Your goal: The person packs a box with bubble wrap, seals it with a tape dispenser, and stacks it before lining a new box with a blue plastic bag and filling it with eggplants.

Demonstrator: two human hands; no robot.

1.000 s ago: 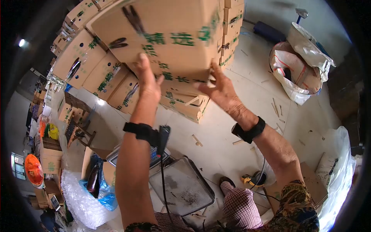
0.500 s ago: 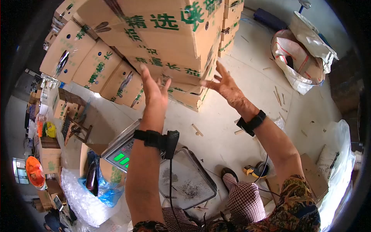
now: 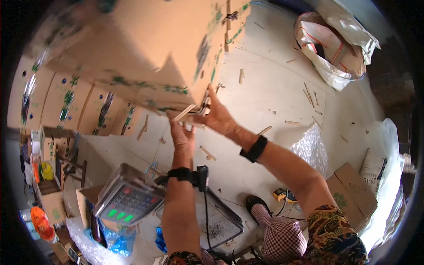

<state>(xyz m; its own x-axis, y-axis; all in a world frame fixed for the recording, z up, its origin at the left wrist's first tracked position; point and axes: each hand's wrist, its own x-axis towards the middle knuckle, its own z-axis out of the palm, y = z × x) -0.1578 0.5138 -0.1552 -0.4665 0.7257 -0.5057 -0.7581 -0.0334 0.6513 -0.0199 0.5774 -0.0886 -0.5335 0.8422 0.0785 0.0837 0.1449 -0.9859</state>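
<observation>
A large cardboard box [image 3: 145, 39] with green printing fills the upper middle, partly blurred, its lower corner towards me. My right hand [image 3: 218, 118] grips that corner, with a finger pointing up along the side. Just to its left, my left hand [image 3: 182, 136] is raised against the box's lower edge; its fingertips are partly hidden there. A pale strip [image 3: 184, 112] shows at the edge between the hands. Below my left forearm lies a scale's platform [image 3: 236, 221], with a lit keypad display [image 3: 128, 194] beside it. Both wrists wear black bands.
More printed boxes [image 3: 57, 101] line the left. A white sack [image 3: 329, 73] stands open at the upper right. Stem-like bits [image 3: 207, 153] litter the floor. Bubble wrap [image 3: 309, 143], a flattened carton [image 3: 351, 194] and a yellow-black tape measure [image 3: 285, 195] lie right of my foot.
Both hands have gone from spread apart in front of the stacked boxes to the lower corner of one box, close together. The view has shifted, and the box looks nearer.
</observation>
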